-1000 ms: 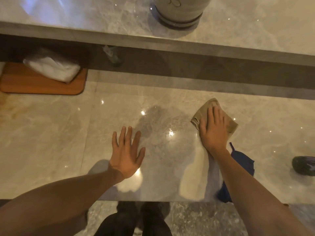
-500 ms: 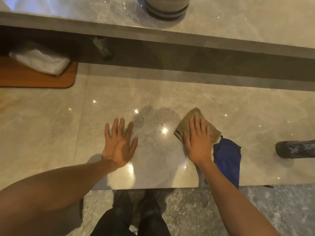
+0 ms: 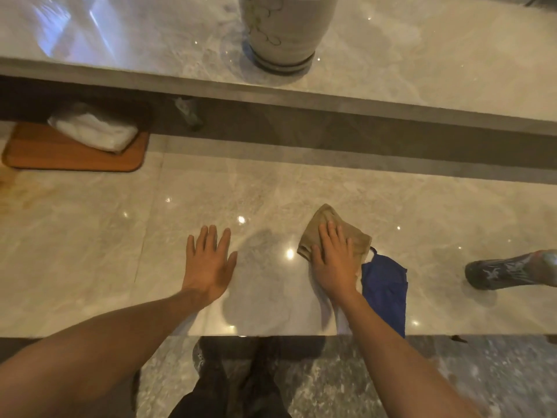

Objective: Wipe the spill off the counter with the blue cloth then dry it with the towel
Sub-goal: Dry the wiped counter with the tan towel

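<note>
My right hand [image 3: 334, 260] presses flat on a tan towel [image 3: 325, 220] on the marble counter [image 3: 256, 194], right of centre. The blue cloth [image 3: 387, 294] lies just right of that hand, its lower end hanging over the counter's front edge. My left hand [image 3: 208, 260] rests palm down on the bare counter, fingers spread, holding nothing. Between the hands the stone shows a dull grey patch [image 3: 259, 245]; whether it is wet I cannot tell.
A wooden board [image 3: 45, 155] with a folded white cloth [image 3: 93, 131] sits at the back left. A ceramic vase [image 3: 283, 31] stands on the raised ledge behind. A dark patterned object [image 3: 509, 271] lies at the right edge. My legs show below the counter's front edge.
My right hand has slid the towel left and toward me from its position a second ago, close beside the blue cloth. The left hand stays flat in place.
</note>
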